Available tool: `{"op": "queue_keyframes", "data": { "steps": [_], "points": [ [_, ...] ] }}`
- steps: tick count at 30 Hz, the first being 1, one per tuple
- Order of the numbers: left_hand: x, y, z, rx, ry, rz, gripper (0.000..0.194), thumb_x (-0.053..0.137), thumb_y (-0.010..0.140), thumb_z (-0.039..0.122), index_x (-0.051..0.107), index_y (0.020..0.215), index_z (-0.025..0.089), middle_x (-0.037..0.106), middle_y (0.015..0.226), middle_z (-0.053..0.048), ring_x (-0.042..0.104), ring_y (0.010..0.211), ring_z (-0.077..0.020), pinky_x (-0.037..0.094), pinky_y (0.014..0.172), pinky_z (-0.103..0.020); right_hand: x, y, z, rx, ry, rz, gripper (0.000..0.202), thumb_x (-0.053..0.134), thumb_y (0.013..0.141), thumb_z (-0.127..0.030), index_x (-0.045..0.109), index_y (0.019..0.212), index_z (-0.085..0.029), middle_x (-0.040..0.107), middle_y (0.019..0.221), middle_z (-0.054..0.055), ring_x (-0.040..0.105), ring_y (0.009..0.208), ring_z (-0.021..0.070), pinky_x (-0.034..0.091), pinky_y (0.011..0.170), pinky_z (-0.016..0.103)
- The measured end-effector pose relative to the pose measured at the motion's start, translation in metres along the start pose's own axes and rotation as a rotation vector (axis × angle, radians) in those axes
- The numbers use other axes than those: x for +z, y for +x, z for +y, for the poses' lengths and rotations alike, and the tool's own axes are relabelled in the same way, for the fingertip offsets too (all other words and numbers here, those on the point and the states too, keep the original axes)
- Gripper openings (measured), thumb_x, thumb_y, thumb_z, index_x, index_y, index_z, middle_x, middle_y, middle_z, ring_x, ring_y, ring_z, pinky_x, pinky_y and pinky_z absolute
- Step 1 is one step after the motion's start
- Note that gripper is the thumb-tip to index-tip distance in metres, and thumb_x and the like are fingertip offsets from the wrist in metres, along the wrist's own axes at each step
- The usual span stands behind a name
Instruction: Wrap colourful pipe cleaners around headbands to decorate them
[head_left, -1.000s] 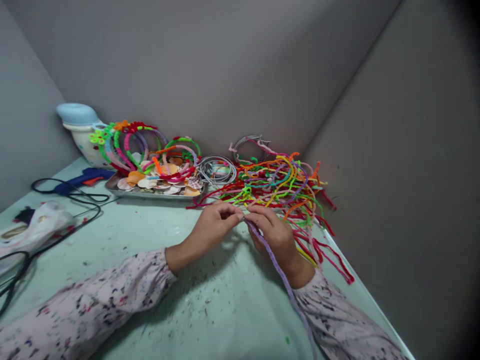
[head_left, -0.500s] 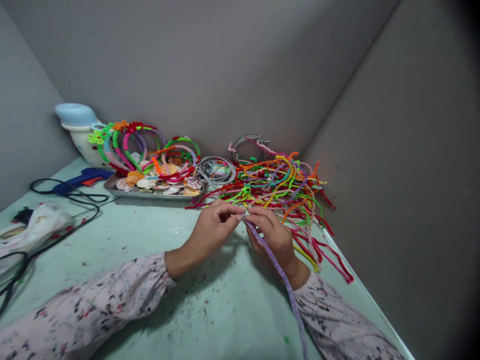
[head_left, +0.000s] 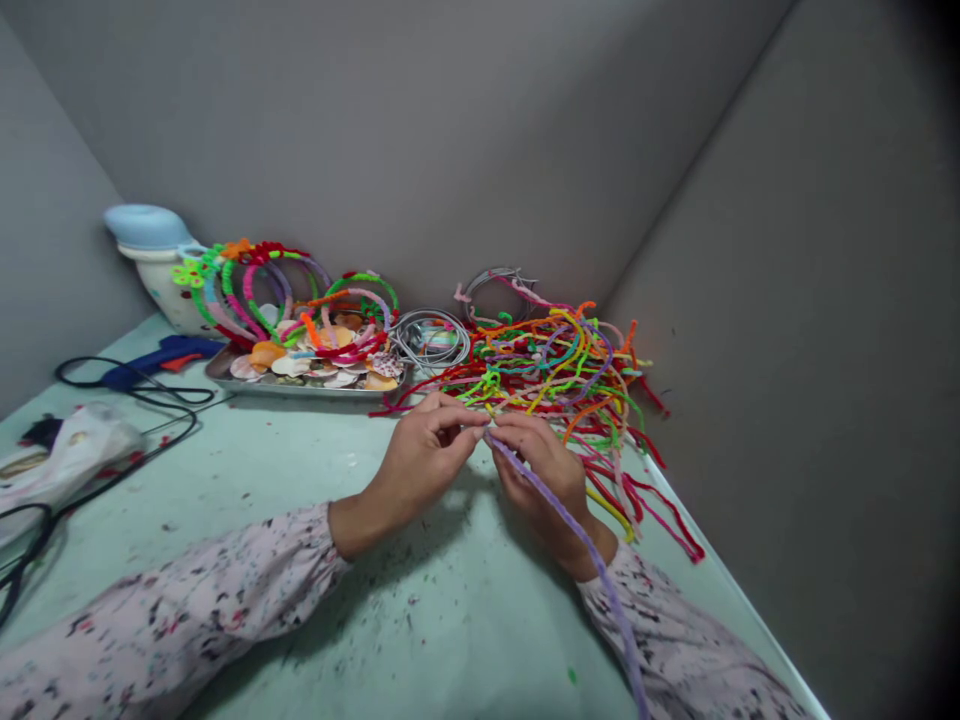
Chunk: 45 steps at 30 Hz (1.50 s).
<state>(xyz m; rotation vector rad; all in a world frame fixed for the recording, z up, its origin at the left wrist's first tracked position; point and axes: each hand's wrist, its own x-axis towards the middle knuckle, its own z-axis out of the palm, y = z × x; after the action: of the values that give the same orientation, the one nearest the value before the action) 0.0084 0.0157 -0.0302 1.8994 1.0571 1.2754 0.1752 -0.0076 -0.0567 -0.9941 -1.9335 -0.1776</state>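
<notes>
A long purple pipe cleaner [head_left: 576, 528] runs from my fingertips down over my right wrist and sleeve to the bottom of the view. My right hand [head_left: 541, 470] pinches it near its upper end. Close against that end, my left hand [head_left: 424, 465] is closed in a pinch of thumb and forefinger, the tips almost touching those of the right. The small bit between the fingertips is mostly covered. Just beyond both hands lies a tangled heap of coloured pipe cleaners [head_left: 555, 365].
Shells fill a metal tray [head_left: 300, 390], with fuzzy coloured hoops [head_left: 262, 270] standing on it. Coiled grey wire [head_left: 431, 340] sits beside it. At left are a blue glue gun [head_left: 161, 358], its black cord [head_left: 169, 450], a plastic bag [head_left: 82, 450] and a blue-lidded container [head_left: 154, 260].
The loose length of the purple pipe cleaner has swung to the right, now lying across my right wrist and sleeve. Both hands keep nearly the same place and pinch.
</notes>
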Motion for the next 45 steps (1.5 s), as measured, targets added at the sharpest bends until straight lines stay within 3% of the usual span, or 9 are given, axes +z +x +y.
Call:
{"op": "queue_keyframes", "data": {
  "steps": [8, 26, 31, 38, 45],
  "points": [
    [0.0, -0.002, 0.001, 0.074, 0.018, 0.014, 0.017, 0.061, 0.08, 0.015, 0.073, 0.091, 0.022, 0.058, 0.083, -0.003, 0.054, 0.071, -0.0105, 0.044, 0.056, -0.02, -0.002, 0.003, -0.005, 0.044, 0.073, 0.022, 0.02, 0.057, 0.083, -0.011, 0.06, 0.1, -0.022, 0.066, 0.102, 0.007, 0.064, 0.095, 0.0158, 0.054, 0.084, 0.03],
    [-0.002, -0.006, -0.009, 0.371, 0.155, 0.016, 0.023, 0.055, 0.081, 0.008, 0.067, 0.099, 0.016, 0.057, 0.086, -0.005, 0.056, 0.08, -0.0135, 0.047, 0.068, -0.026, -0.001, 0.006, -0.013, 0.114, 0.134, 0.044, 0.017, 0.057, 0.084, -0.01, 0.059, 0.096, -0.021, 0.066, 0.094, 0.005, 0.062, 0.091, 0.0156, 0.053, 0.08, 0.032],
    [-0.001, -0.007, -0.006, 0.328, 0.147, 0.021, 0.024, 0.053, 0.081, 0.006, 0.067, 0.098, 0.017, 0.056, 0.084, -0.004, 0.054, 0.078, -0.0131, 0.045, 0.066, -0.025, 0.0, 0.006, -0.015, 0.145, 0.134, 0.042, 0.015, 0.057, 0.084, -0.01, 0.06, 0.094, -0.021, 0.066, 0.091, 0.004, 0.062, 0.087, 0.0149, 0.053, 0.078, 0.03],
    [0.001, -0.005, -0.001, 0.146, 0.077, -0.031, 0.021, 0.055, 0.081, 0.01, 0.068, 0.095, 0.018, 0.058, 0.085, -0.004, 0.054, 0.074, -0.012, 0.045, 0.062, -0.024, -0.001, 0.005, -0.014, 0.138, 0.16, 0.053, 0.017, 0.057, 0.084, -0.009, 0.06, 0.095, -0.021, 0.067, 0.094, 0.004, 0.062, 0.09, 0.0152, 0.052, 0.08, 0.031],
    [0.001, -0.005, -0.001, 0.151, 0.134, 0.015, 0.021, 0.059, 0.08, 0.013, 0.064, 0.099, 0.018, 0.055, 0.083, -0.002, 0.051, 0.071, -0.0119, 0.044, 0.064, -0.026, -0.001, 0.005, -0.012, 0.148, 0.158, 0.082, 0.015, 0.056, 0.084, -0.011, 0.061, 0.094, -0.022, 0.066, 0.093, 0.005, 0.062, 0.09, 0.0165, 0.053, 0.08, 0.033]
  ]
}}
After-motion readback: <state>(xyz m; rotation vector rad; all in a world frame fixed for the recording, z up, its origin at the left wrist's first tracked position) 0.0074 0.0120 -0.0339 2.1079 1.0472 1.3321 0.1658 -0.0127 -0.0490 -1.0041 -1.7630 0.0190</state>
